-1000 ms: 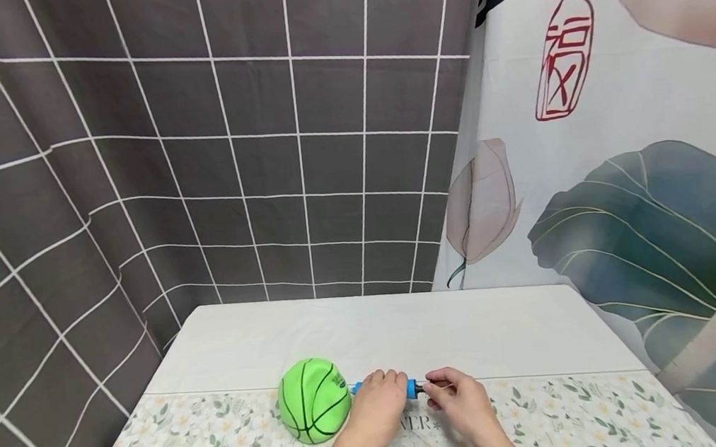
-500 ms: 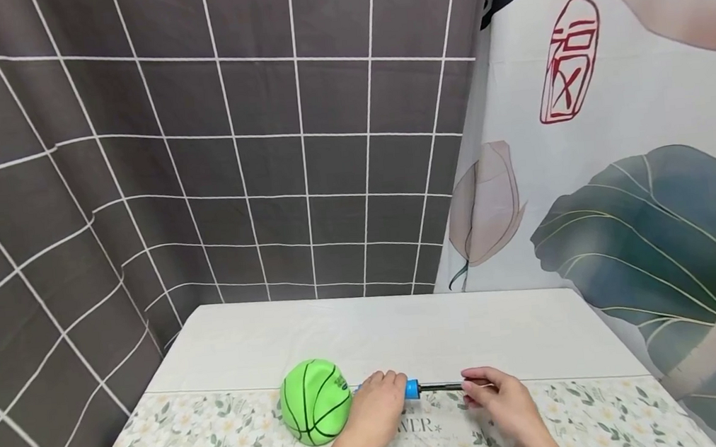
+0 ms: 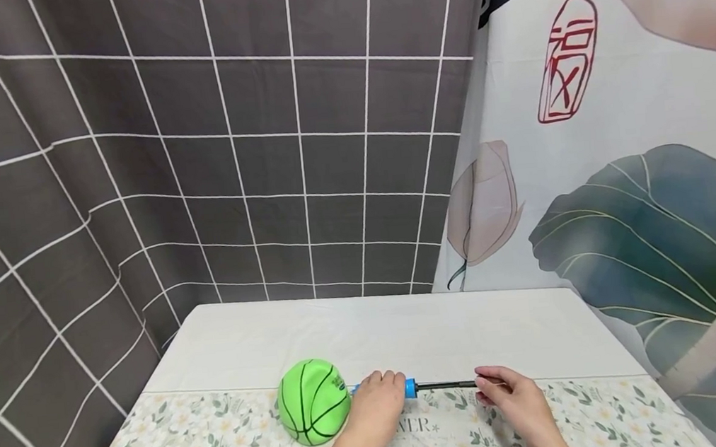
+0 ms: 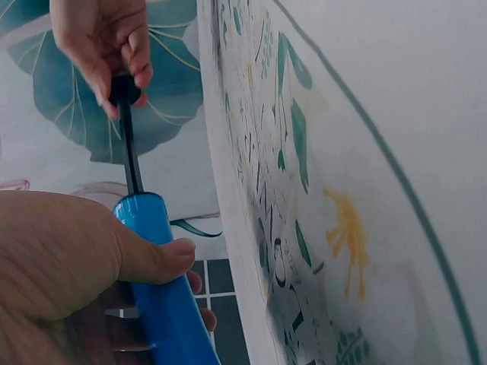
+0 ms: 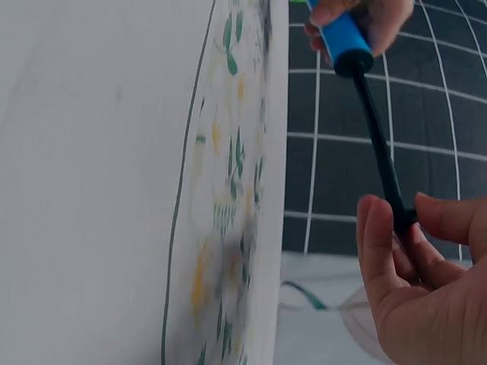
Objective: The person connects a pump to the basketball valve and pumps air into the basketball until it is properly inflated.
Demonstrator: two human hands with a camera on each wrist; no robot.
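A blue hand pump [image 4: 171, 304] lies across the table, its black rod [image 3: 445, 385] drawn out to the right. My left hand [image 3: 377, 406] grips the blue barrel, thumb and fingers wrapped round it. The fingers of my right hand [image 3: 516, 403] pinch the black knob [image 5: 403, 218] at the rod's end. Just left of the left hand rests a bright green ball [image 3: 312, 403] with black seam lines, dented on its upper side. The pump's left end points at the ball; the nozzle is mostly hidden by my left hand.
The table [image 3: 367, 329] bears a white cover with a floral band along its front. Behind it hangs a dark grey curtain with white grid lines [image 3: 263, 161]. A white leaf-printed curtain [image 3: 527, 251] hangs at the right.
My right hand has moved to the right, drawing the black rod far out of the blue barrel. The left hand and the green ball have stayed in place.
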